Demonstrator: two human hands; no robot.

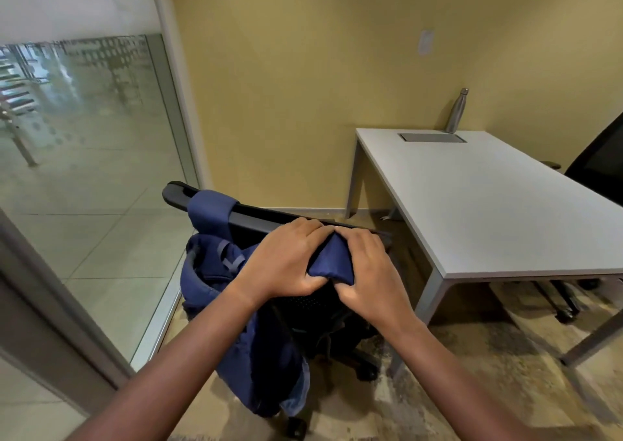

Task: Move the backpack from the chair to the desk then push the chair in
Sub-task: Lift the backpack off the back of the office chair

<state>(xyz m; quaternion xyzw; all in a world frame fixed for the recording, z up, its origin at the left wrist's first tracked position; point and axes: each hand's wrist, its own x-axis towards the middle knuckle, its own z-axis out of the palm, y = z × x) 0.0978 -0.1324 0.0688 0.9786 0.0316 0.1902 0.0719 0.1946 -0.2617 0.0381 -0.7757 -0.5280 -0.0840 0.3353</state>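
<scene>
A navy blue backpack hangs on the back of a black office chair, its two shoulder straps looped over the top of the backrest. My left hand and my right hand are both closed on the right strap, pinching the fabric between them at the top of the backrest. The other strap lies over the left end of the backrest. The white desk stands to the right, apart from the chair. The chair's seat is hidden behind the backrest and the backpack.
A steel bottle stands at the desk's far edge beside a grey cable hatch. A second black chair sits behind the desk at the right. A glass partition closes the left side. The yellow wall is behind.
</scene>
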